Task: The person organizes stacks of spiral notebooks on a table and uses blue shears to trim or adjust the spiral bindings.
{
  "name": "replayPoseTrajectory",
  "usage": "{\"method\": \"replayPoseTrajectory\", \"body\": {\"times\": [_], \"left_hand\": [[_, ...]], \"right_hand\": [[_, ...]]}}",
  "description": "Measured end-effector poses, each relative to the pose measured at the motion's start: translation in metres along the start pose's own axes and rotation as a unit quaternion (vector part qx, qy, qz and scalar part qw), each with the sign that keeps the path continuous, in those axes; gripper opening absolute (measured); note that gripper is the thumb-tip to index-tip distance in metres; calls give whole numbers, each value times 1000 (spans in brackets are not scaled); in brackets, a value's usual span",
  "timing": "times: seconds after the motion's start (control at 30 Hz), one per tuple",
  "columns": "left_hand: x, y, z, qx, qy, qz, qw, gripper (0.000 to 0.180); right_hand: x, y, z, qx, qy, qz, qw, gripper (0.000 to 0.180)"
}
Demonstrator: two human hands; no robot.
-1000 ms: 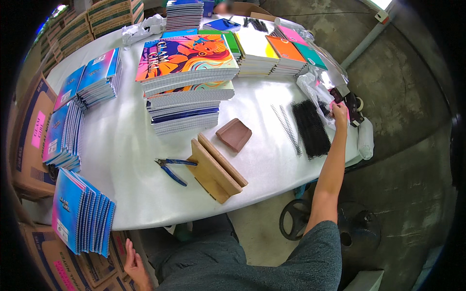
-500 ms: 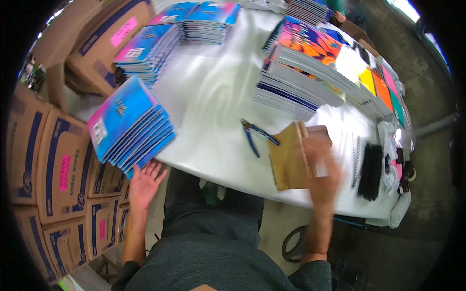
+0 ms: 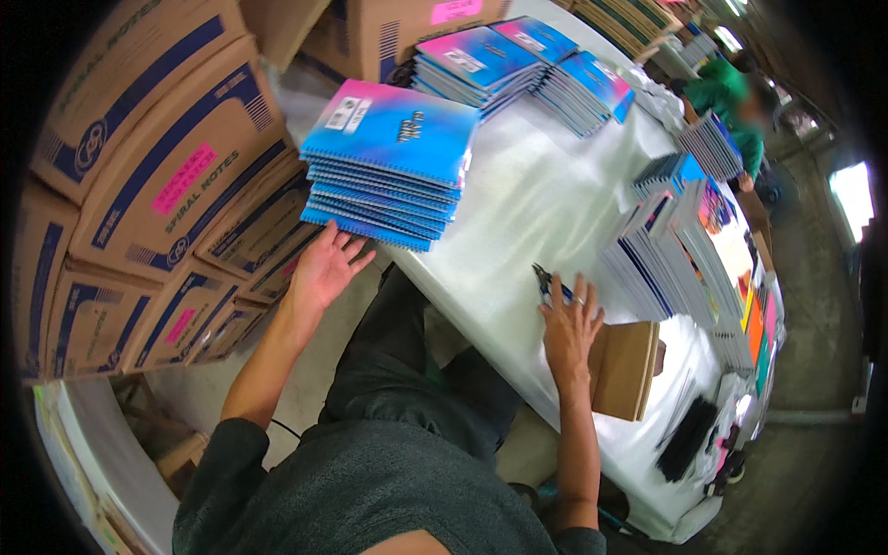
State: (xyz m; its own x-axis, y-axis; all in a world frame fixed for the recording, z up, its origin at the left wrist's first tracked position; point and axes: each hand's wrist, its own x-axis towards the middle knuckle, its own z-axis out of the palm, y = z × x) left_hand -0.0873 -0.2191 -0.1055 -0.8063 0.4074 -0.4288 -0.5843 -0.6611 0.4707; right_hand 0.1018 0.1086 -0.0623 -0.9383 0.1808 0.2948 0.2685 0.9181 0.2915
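A stack of blue-and-pink spiral notebooks (image 3: 393, 139) sits at the table's near left edge. My left hand (image 3: 324, 270) is open, palm up, with its fingertips at the stack's lower front corner. My right hand (image 3: 571, 333) is open over the table, fingers spread and holding nothing. Partly hidden by its fingers lie blue-handled cutting pliers (image 3: 546, 279). Just right of that hand stands a small brown cardboard box (image 3: 622, 372), near the front edge.
More blue-and-pink notebooks (image 3: 476, 60) stand at the back of the white table (image 3: 518, 203). Other notebook stacks (image 3: 652, 250) and black spiral coils (image 3: 687, 439) lie to the right. Labelled cartons (image 3: 176, 176) are piled at left. A person in green (image 3: 726, 102) is at the far side.
My view has turned left, shifting the table rightward in the picture. My right hand has left the cardboard box and come over to the pliers. My left hand stays by the notebook stack.
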Motion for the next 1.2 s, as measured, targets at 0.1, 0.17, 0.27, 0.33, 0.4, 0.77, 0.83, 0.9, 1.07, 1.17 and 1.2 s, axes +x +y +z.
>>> {"method": "replayPoseTrajectory", "body": {"times": [0.1, 0.17, 0.27, 0.33, 0.4, 0.77, 0.83, 0.9, 1.07, 1.17, 1.2], "left_hand": [[-5, 6, -20, 82, -56, -24, 995, 44], [-12, 7, -28, 165, -61, -24, 984, 54], [-31, -8, -21, 258, -34, -9, 965, 68], [-29, -33, -15, 230, 2, -17, 973, 72], [-23, -51, 6, 208, 29, 14, 978, 69], [15, -86, 22, 218, 80, 172, 957, 51], [16, -85, 21, 211, 80, 179, 958, 52], [15, -85, 21, 209, 81, 184, 957, 52], [14, -84, 22, 206, 66, 180, 960, 49], [16, -87, 20, 196, 70, 190, 959, 55], [17, -87, 20, 199, 70, 190, 959, 55]], "right_hand": [[-10, 11, 13, 90, -54, 11, 994, 52], [-4, 18, 11, 76, -36, -26, 996, 51], [15, 11, -7, 144, -85, -22, 986, 48], [40, -12, -30, 156, -34, -128, 979, 45], [70, -36, -58, 163, 7, -256, 953, 44], [153, -87, -84, -36, 81, -591, 802, 39], [158, -92, -84, -52, 51, -599, 797, 41], [159, -92, -88, -54, 55, -605, 793, 40], [166, -91, -85, -37, 61, -609, 790, 39], [168, -91, -83, -33, 50, -612, 789, 40], [170, -91, -83, -30, 48, -614, 787, 40]]}}
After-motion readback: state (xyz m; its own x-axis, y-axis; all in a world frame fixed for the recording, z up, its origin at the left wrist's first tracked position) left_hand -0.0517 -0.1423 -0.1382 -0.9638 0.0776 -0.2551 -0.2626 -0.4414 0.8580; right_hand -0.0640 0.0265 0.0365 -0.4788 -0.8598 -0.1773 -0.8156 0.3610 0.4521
